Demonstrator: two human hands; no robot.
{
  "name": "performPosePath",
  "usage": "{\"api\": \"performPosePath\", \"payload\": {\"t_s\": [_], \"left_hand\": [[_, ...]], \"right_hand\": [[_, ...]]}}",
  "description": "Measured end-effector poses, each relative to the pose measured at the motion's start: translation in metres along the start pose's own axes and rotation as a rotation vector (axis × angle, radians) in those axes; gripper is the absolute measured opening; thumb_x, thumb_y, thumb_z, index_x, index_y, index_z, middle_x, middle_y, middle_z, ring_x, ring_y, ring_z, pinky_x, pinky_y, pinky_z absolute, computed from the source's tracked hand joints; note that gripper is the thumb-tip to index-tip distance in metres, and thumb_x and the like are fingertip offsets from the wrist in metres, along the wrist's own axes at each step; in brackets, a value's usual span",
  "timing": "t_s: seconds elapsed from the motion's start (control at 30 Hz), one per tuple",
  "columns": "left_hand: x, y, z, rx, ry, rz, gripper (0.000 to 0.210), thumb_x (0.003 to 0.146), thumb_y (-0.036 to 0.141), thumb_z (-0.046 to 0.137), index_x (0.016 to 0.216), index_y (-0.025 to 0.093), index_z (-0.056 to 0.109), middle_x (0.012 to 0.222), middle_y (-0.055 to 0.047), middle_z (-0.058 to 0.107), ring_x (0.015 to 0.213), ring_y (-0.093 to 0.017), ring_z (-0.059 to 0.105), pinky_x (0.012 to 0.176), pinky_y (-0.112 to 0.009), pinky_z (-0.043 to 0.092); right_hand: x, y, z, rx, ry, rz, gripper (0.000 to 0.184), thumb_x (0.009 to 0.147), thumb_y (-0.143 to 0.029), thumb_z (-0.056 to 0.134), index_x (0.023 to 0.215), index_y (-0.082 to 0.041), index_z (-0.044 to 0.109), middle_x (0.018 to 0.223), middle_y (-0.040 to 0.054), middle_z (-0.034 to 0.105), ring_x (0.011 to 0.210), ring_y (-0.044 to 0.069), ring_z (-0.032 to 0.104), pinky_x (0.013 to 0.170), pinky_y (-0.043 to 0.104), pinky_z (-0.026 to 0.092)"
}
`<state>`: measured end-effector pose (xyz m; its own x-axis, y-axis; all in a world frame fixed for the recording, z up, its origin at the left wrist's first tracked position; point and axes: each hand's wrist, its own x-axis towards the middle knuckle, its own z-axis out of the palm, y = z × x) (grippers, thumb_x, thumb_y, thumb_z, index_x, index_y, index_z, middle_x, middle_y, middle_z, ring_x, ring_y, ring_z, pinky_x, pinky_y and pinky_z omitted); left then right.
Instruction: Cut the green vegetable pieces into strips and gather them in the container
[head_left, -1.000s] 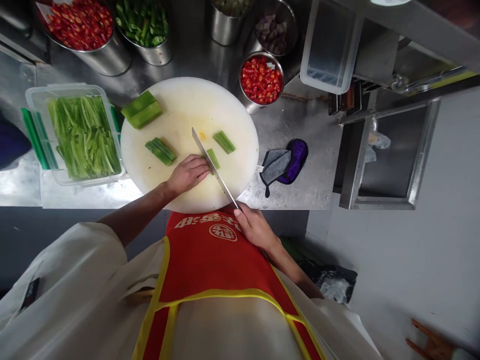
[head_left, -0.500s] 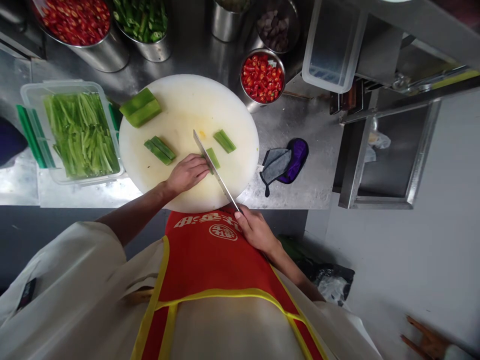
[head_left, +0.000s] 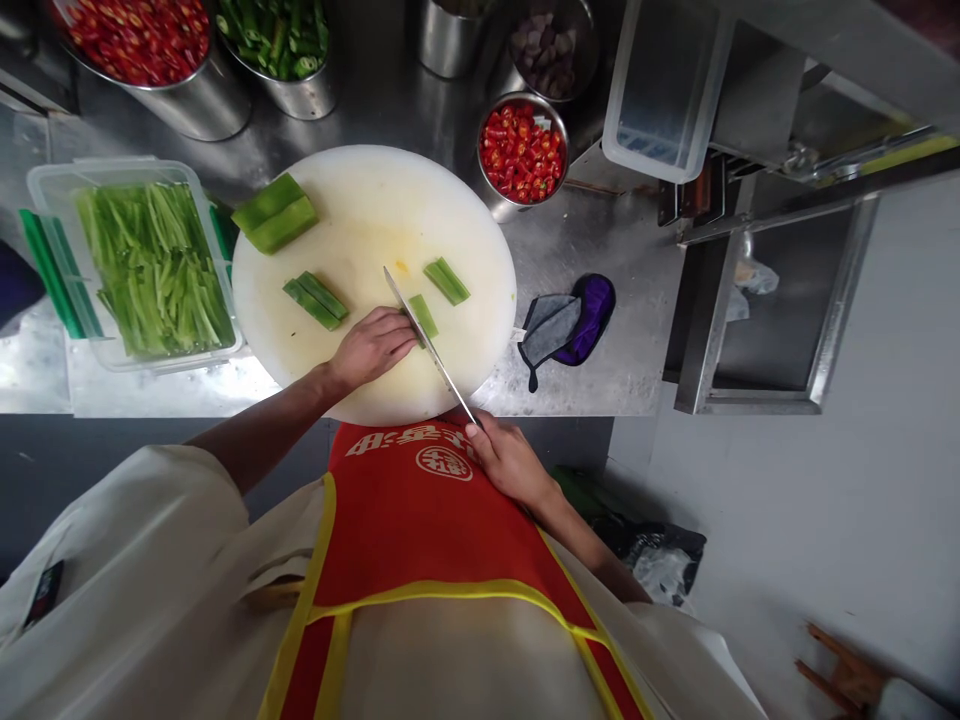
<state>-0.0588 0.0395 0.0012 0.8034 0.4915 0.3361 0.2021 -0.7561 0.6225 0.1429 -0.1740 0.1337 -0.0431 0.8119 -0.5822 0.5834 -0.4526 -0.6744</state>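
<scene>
My right hand (head_left: 510, 457) is closed round the handle of a long knife (head_left: 439, 362) at the near edge of the round white cutting board (head_left: 375, 200). Its blade slants away to the left over the board. On the left of the blade, my left hand (head_left: 375, 347) has its fingers curled and pressed together, gripping a green vegetable piece that they mostly hide. A flat green piece (head_left: 424, 315) shows just right of the blade. Farther right lie cut green strips (head_left: 447, 281). Left of my hand is a stack of green pieces (head_left: 316, 300); larger green slabs (head_left: 275, 214) rest at the board's left edge.
Left of the board stands a clear plastic tub (head_left: 238, 345) of green strips. Behind it are steel pots of red chillies (head_left: 142, 40) and green chillies (head_left: 277, 38). A smaller pot of cut red chillies (head_left: 523, 152) stands behind right, and a purple-grey cloth item (head_left: 570, 318) lies right.
The whole view has shifted slightly, moving things a little to the left. Both hands keep their hold, and the knife stays in nearly the same place over the board.
</scene>
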Motion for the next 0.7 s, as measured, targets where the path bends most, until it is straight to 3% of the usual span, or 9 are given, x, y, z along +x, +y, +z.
{"api": "performPosePath", "payload": {"t_s": [0.2, 0.4, 0.57, 0.7], "left_hand": [[0.000, 0.000, 0.000, 0.013, -0.042, -0.030, 0.021, 0.101, 0.032, 0.058, 0.108, 0.026, 0.076, 0.110, -0.007, 0.075, 0.110, -0.023, 0.066, 0.099, -0.044, 0.056], [0.003, 0.002, 0.000, 0.051, -0.047, -0.051, 0.021, 0.100, 0.031, 0.057, 0.101, 0.024, 0.076, 0.106, -0.008, 0.075, 0.107, -0.024, 0.065, 0.095, -0.045, 0.057], [-0.003, 0.004, -0.005, 0.131, -0.053, -0.056, 0.022, 0.099, 0.026, 0.055, 0.094, 0.023, 0.075, 0.100, -0.008, 0.074, 0.100, -0.024, 0.065, 0.091, -0.044, 0.056], [-0.018, 0.016, -0.025, 0.167, -0.052, -0.001, 0.019, 0.098, 0.024, 0.056, 0.093, 0.022, 0.074, 0.095, -0.008, 0.074, 0.094, -0.023, 0.066, 0.085, -0.042, 0.055]], "right_hand": [[0.018, 0.004, 0.005, -0.019, 0.033, -0.006, 0.045, 0.110, -0.045, 0.031, 0.132, -0.019, 0.060, 0.094, 0.0079, 0.075, 0.089, 0.024, 0.071, 0.083, 0.034, 0.050], [0.009, 0.001, -0.002, 0.048, 0.082, -0.051, 0.046, 0.109, -0.044, 0.032, 0.133, -0.018, 0.062, 0.094, 0.0071, 0.076, 0.090, 0.024, 0.072, 0.085, 0.035, 0.053], [-0.003, 0.000, -0.006, 0.095, 0.121, -0.102, 0.049, 0.107, -0.038, 0.039, 0.151, -0.020, 0.052, 0.126, 0.0096, 0.073, 0.114, 0.026, 0.070, 0.100, 0.039, 0.053], [-0.003, 0.008, 0.003, 0.052, 0.142, -0.198, 0.056, 0.102, -0.032, 0.048, 0.157, -0.021, 0.046, 0.145, 0.0117, 0.063, 0.129, 0.027, 0.062, 0.107, 0.042, 0.051]]}}
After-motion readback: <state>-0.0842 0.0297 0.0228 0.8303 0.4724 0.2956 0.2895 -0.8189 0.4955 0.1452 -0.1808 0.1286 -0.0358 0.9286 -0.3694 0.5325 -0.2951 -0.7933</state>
